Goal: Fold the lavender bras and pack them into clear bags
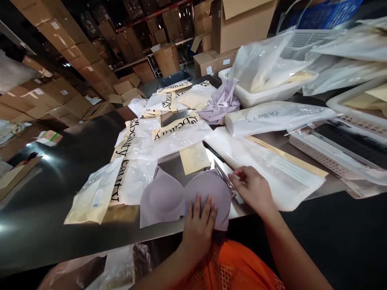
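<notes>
A mauve bra [165, 197] lies cups up on the metal table, close to its front edge. My left hand [199, 225] rests flat on the right-hand cup with its fingers spread. Just right of that cup is my right hand [250, 187], thumb and fingers drawn together at a shiny, thin item; its kind is not clear. A black pen [216, 153] lies beyond my right hand, beside a small yellowish paper [194, 158]. Clear packets with black "beauty" lettering [181, 135] are spread behind the bra, and a barcoded packet [96, 191] sits to its left.
A crumpled mauve garment [222, 102] lies at the back, beside a white basket [269, 96] of plastic bags. A rolled, handwritten plastic bag [278, 117] and a large white packet [269, 173] occupy the right side. Cardboard boxes [81, 56] are stacked beyond the table [75, 149].
</notes>
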{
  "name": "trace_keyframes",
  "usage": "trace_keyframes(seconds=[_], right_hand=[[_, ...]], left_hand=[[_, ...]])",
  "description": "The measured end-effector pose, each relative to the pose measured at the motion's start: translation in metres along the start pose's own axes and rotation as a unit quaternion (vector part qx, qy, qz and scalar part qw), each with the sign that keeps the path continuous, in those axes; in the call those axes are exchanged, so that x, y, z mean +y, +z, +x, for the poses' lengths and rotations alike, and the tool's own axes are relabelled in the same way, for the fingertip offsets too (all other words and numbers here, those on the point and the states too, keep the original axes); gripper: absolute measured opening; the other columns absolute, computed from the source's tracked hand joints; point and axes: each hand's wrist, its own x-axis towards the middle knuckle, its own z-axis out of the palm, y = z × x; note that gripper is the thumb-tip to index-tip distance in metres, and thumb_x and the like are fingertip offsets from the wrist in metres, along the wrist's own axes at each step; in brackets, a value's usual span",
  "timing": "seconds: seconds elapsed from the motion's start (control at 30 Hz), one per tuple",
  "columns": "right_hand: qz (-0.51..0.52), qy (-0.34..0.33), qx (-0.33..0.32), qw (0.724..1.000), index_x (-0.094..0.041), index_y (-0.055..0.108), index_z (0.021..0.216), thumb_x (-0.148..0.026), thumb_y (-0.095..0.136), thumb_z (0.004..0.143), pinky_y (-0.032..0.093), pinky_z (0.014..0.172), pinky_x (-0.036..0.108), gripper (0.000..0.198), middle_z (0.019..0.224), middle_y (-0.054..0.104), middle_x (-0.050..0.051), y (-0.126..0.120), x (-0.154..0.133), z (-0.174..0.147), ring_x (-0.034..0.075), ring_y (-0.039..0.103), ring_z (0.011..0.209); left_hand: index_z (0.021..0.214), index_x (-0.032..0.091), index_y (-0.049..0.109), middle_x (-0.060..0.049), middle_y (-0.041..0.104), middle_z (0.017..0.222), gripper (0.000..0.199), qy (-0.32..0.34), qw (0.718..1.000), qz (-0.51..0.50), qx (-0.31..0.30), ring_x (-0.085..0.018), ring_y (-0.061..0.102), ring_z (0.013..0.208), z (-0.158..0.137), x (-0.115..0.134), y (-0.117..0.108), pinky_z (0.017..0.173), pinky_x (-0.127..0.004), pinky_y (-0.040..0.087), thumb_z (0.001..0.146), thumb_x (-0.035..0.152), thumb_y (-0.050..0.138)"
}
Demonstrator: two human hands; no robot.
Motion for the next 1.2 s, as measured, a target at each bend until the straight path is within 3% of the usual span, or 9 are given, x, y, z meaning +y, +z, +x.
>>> trace_keyframes(seconds=[0.17,0.37,0.53,0.7,0.83,0.9,1.0,1.1,1.2], right_hand=[[-0.102,-0.226,-0.111,0.962,-0.019,0.068,0.116,-0.037,0.066,0.083,0.046,0.092,0.044,0.038,0.12,0.057,0.014,0.014,0.006,0.038,0.031,0.053,0.109],[-0.162,-0.245,-0.197,0.935,-0.019,0.075,0.08,-0.007,0.054,0.08,0.043,0.086,0.035,0.024,0.103,0.062,0.01,0.024,-0.002,0.079,0.024,0.055,0.099],[-0.132,-0.238,-0.191,0.943,-0.017,0.075,0.085,-0.006,0.051,0.082,0.046,0.088,0.032,0.027,0.102,0.062,0.009,0.019,0.003,0.083,0.021,0.058,0.098],[0.029,-0.227,-0.057,0.972,-0.02,0.07,0.102,-0.02,0.052,0.091,0.047,0.095,0.035,0.021,0.108,0.062,0.008,0.006,-0.003,0.055,0.021,0.059,0.104],[0.159,-0.173,0.076,0.969,-0.024,0.069,0.098,-0.034,0.061,0.09,0.051,0.081,0.033,0.015,0.1,0.064,0.006,-0.02,0.0,0.02,0.02,0.061,0.093],[0.21,-0.137,0.078,0.965,-0.025,0.068,0.098,-0.038,0.065,0.087,0.051,0.08,0.033,0.017,0.1,0.064,0.006,-0.034,0.004,0.011,0.02,0.062,0.09],[0.304,-0.133,0.003,0.943,-0.027,0.065,0.113,-0.045,0.069,0.083,0.045,0.098,0.038,0.035,0.118,0.063,0.007,-0.041,0.001,0.016,0.023,0.059,0.109],[0.436,-0.188,-0.147,0.868,-0.027,0.057,0.131,-0.067,0.067,0.074,0.031,0.112,0.04,0.07,0.141,0.052,0.007,-0.028,-0.02,0.033,0.027,0.042,0.135],[0.555,-0.14,-0.27,0.774,-0.018,0.063,0.123,-0.098,0.052,0.042,0.038,0.105,0.042,0.114,0.131,0.059,0.015,-0.014,-0.048,0.029,0.034,0.045,0.132]], left_hand=[[0.133,0.013,0.058,-0.014,0.051,0.144,0.053,-0.023,1.0,-0.013,0.001,-0.045,0.024,0.143,-0.021,0.02,0.011,0.097,-0.059,0.048,0.081,0.003,0.053],[0.131,0.01,0.058,-0.017,0.052,0.142,0.053,-0.026,0.999,-0.024,0.015,-0.047,0.019,0.144,-0.029,0.023,0.015,0.099,-0.063,0.045,0.079,0.001,0.055],[0.132,0.012,0.058,-0.015,0.055,0.14,0.052,-0.024,1.0,0.0,0.007,-0.048,0.026,0.142,-0.034,0.026,0.017,0.099,-0.062,0.045,0.08,0.004,0.056],[0.134,0.033,0.057,-0.01,0.066,0.127,0.054,-0.075,0.997,0.032,-0.006,-0.041,0.057,0.118,-0.016,0.032,0.016,0.088,-0.06,0.049,0.085,0.01,0.057],[0.126,0.033,0.065,-0.011,0.067,0.124,0.045,-0.125,0.982,-0.143,0.006,-0.038,0.059,0.115,0.007,0.004,-0.011,0.089,-0.056,0.051,0.085,0.017,0.057],[0.12,0.028,0.069,-0.01,0.067,0.124,0.035,-0.221,0.926,-0.304,0.037,-0.032,0.06,0.117,0.022,-0.029,-0.04,0.097,-0.049,0.051,0.089,0.023,0.052],[0.115,0.022,0.069,-0.008,0.071,0.116,0.035,-0.398,0.758,-0.504,0.112,-0.026,0.066,0.108,0.054,-0.085,-0.093,0.096,-0.04,0.052,0.094,0.041,0.049],[0.104,0.018,0.07,-0.006,0.075,0.093,0.035,-0.494,0.649,-0.553,0.167,-0.024,0.069,0.095,0.096,-0.119,-0.138,0.088,-0.034,0.055,0.083,0.046,0.066],[0.101,0.018,0.068,-0.005,0.074,0.088,0.029,-0.485,0.591,-0.627,0.153,-0.019,0.07,0.089,0.142,-0.123,-0.158,0.086,-0.03,0.056,0.084,0.04,0.069]])
